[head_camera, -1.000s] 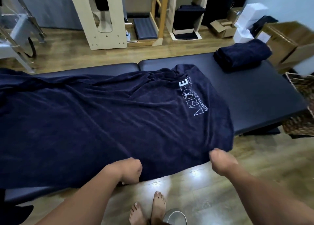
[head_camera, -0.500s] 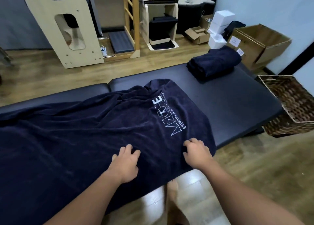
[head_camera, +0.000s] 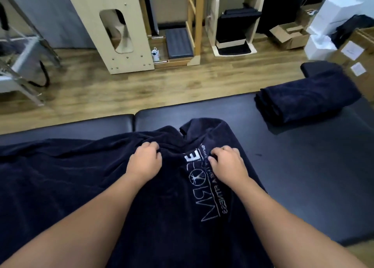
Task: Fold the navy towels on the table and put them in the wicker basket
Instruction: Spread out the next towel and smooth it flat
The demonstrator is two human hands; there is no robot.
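A large navy towel (head_camera: 70,176) with a pale embroidered logo lies spread over the black padded table (head_camera: 303,176), reaching off the left edge of view. My left hand (head_camera: 146,162) grips a bunched fold of the towel near its far edge, fingers curled into the cloth. Just right of the logo's top, my right hand (head_camera: 227,162) pinches the fabric with curled fingers. A folded navy towel (head_camera: 307,99) sits on the table's far right. The wicker basket is out of view.
Beyond the table is a wooden floor with pale wooden exercise frames (head_camera: 113,28), a ladder-like frame (head_camera: 194,20) and a metal frame (head_camera: 22,61) at left. Cardboard boxes (head_camera: 358,65) and white boxes (head_camera: 327,24) stand at the far right.
Both hands moved from the towel's near edge across it to its far edge, and now grip bunched cloth there. The view has shifted forward, and the basket has dropped out of sight.
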